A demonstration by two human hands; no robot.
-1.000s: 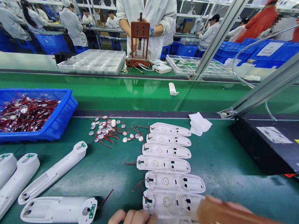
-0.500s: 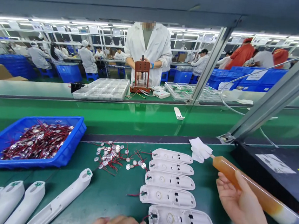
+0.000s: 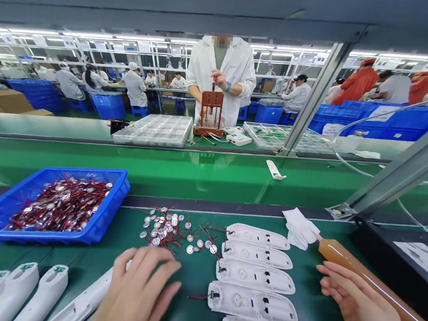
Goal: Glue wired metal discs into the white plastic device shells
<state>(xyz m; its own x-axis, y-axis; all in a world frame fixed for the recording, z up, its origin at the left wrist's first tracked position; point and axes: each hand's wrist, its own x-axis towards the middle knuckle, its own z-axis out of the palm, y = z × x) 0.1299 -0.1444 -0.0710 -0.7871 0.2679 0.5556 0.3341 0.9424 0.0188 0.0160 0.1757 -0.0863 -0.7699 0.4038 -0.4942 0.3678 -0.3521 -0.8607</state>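
My left hand (image 3: pixel 141 282) hovers with fingers apart, holding nothing, over one end of a long white plastic housing (image 3: pixel 85 297). Just beyond its fingertips lies a loose pile of small round discs with red wires (image 3: pixel 164 226). A column of white shell halves (image 3: pixel 253 303) lies to its right, inner sides up; several have thin rings of a pale bead inside. My right hand (image 3: pixel 368 304) is open, its fingers stretched out beside a large amber-filled dispensing tube (image 3: pixel 369 281). The tube's tip rests by a crumpled white tissue (image 3: pixel 302 228).
A blue tray (image 3: pixel 117 196) heaped with wired discs stands at left. More white housings (image 3: pixel 46 285) lie at lower left. A black box (image 3: pixel 397 259) and metal strut (image 3: pixel 398 173) bound the right. Across the green belt (image 3: pixel 197 176), a co-worker (image 3: pixel 222 70) works at a red-brown fixture (image 3: pixel 211 112).
My left hand has risen from the bottom edge and moved up and left towards the discs. My right thumb has come off the tube. The view has shifted slightly.
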